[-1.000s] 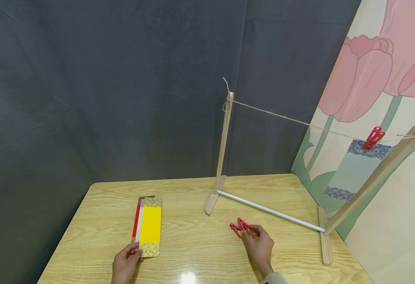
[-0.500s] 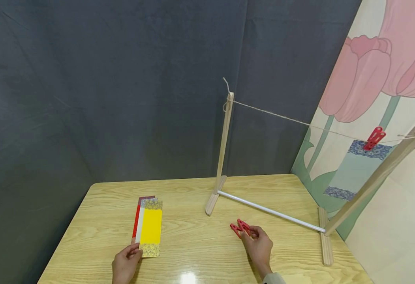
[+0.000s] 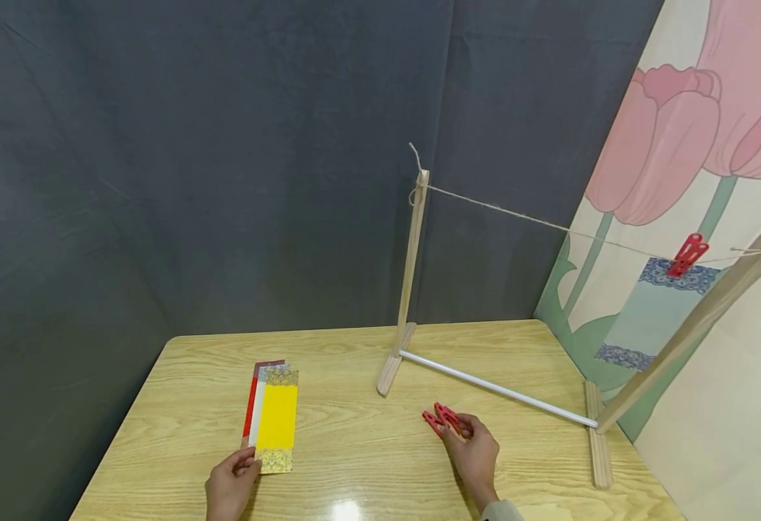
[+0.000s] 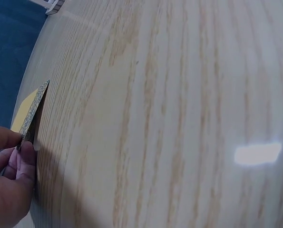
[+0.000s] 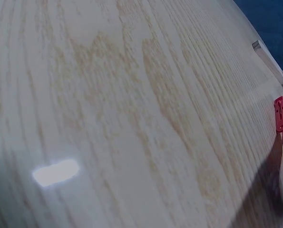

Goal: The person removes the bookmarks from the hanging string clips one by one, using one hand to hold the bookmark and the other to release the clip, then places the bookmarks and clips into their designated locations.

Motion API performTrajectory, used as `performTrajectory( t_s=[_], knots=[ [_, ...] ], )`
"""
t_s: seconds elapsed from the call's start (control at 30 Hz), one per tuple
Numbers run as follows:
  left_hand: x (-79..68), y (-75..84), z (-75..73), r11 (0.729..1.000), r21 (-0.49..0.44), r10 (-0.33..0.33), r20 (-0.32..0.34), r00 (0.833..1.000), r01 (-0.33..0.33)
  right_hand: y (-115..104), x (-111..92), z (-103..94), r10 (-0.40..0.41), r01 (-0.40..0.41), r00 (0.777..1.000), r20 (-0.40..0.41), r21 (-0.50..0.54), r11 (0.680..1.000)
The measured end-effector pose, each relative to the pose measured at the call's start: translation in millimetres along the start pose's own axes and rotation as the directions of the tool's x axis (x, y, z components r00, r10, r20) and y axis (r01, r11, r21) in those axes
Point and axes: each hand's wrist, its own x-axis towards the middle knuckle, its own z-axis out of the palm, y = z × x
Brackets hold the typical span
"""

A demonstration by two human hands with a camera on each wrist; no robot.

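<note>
In the head view my left hand (image 3: 231,483) pinches the lower left corner of a yellow card (image 3: 277,418) with patterned ends. A white card (image 3: 256,416) and a red card (image 3: 250,405) show fanned out behind it, mostly covered. Thumb and fingertips meet on the yellow card's patterned corner (image 4: 35,107) in the left wrist view. My right hand (image 3: 474,457) holds a red plastic clothespin (image 3: 446,415) low over the table, its two arms apart and pointing up and left. Whether a second clothespin is there I cannot tell. At the right wrist view's edge the clothespin (image 5: 281,114) is cut off.
A wooden frame with a left post (image 3: 412,260), a right post (image 3: 693,329) and a white crossbar (image 3: 497,388) stands at the right. On its string (image 3: 517,213) a red clothespin (image 3: 688,255) holds a pale blue card (image 3: 654,315). A dark curtain (image 3: 224,166) hangs behind the table (image 3: 347,434).
The yellow card's top end has slid slightly toward me and to the right, baring a little more of the white card. Both hands have stayed almost still, each keeping its hold.
</note>
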Motion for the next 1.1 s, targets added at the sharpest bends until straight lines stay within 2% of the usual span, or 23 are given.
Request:
performTrajectory(
  t_s=[0.33, 0.77, 1.1],
  knots=[
    [-1.4, -0.5, -1.2, 1.000, 0.011, -0.028, 0.026, 0.999, 0.027, -2.0, -3.1, -2.6, -0.028, 0.028, 1.000, 0.005, -0.010, 1.000],
    [-0.9, 1.7, 0.8, 0.999, 0.024, 0.021, 0.007, 1.000, -0.021, -0.2, -2.4, -0.7, -0.031, 0.031, 1.000, -0.001, 0.002, 1.000],
    [0.2, -0.4, 1.7, 1.000, 0.014, 0.026, 0.008, 1.000, -0.026, -1.6, -3.2, -3.4, 0.001, -0.002, 1.000, 0.027, 0.007, 1.000]
  ],
)
